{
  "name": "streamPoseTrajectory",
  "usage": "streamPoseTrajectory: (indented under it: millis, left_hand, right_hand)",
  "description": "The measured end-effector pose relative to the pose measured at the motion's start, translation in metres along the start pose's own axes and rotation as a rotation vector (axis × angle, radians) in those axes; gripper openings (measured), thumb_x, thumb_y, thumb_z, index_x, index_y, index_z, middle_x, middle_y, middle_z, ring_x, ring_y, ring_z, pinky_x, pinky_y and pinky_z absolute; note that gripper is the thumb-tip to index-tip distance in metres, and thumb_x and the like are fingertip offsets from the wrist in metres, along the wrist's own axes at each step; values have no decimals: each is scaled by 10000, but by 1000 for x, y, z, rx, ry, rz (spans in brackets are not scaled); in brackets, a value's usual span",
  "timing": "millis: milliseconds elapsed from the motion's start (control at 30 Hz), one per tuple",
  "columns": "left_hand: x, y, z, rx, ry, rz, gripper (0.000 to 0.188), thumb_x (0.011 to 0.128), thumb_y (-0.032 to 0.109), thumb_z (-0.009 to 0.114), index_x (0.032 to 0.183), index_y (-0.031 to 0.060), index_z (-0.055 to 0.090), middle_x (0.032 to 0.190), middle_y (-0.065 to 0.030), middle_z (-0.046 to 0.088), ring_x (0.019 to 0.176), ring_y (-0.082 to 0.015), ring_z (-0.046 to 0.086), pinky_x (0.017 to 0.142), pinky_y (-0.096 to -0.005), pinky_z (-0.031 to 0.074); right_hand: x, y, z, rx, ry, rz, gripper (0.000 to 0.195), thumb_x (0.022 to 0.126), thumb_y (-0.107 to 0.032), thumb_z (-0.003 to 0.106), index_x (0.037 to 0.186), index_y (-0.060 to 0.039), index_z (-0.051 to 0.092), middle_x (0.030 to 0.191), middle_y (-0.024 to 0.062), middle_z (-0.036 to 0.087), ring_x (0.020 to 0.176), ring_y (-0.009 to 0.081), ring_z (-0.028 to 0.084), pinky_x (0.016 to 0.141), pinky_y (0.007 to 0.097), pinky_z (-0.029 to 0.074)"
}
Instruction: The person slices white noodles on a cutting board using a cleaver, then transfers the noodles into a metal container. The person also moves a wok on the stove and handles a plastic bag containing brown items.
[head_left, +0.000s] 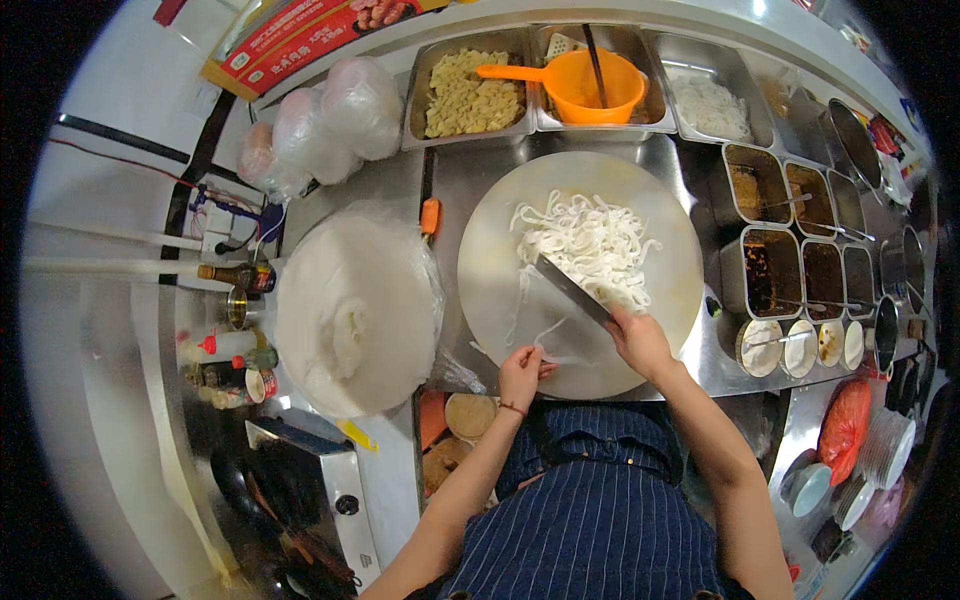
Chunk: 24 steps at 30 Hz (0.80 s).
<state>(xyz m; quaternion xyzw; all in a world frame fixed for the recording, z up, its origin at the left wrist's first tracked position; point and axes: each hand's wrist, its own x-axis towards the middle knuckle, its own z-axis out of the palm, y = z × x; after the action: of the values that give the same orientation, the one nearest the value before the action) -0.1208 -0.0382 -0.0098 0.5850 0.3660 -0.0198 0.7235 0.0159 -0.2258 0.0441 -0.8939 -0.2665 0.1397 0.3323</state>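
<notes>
A heap of white noodle strips (585, 236) lies on the far half of a round pale cutting board (487, 285). My right hand (641, 345) grips a cleaver (571, 289), its blade slanting up to the left against the near side of the heap. At the board's near edge, my left hand (523, 371) pinches a loose noodle strip (551, 330) between thumb and fingers. A few more stray strips trail over the board between the heap and this hand. The cleaver's handle is mostly hidden in my right hand.
Left of the board stands a large round white mass (322, 300) with clear plastic film around it. An orange-handled tool (430, 217) lies between. Behind are steel pans, one bearing an orange strainer (600, 97). Sauce containers (771, 271) line the right; a stove (345, 487) sits lower left.
</notes>
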Motion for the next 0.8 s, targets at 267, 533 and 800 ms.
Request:
streamPoseTrajectory:
  millis: [267,533,800]
  left_hand:
    - [13,-18,-16,393,70,55,217,897,194,567,961,-14,568,704,-125,666,639,-225,664,575,-319,512]
    - [28,8,-11,1051,165,498,274,779,226,620,1001,77,562,981,-139,559,863,-335,587,719,-432,486]
    - [62,26,4,1117,52,419,170,793,205,615,900,76,593,905,-103,604,810,-304,606,696,-409,493]
  right_hand:
    - [-54,0,-6,-36,-180,83,113,874,-164,533,881,-52,527,721,226,602,694,434,590,623,518,465]
    - [-85,13,-10,-67,-159,98,110,853,-147,566,844,-51,514,688,200,592,674,416,590,593,504,464]
    - [-107,26,-26,-56,-288,-44,129,802,-130,620,830,-48,524,681,179,600,653,395,597,579,463,480]
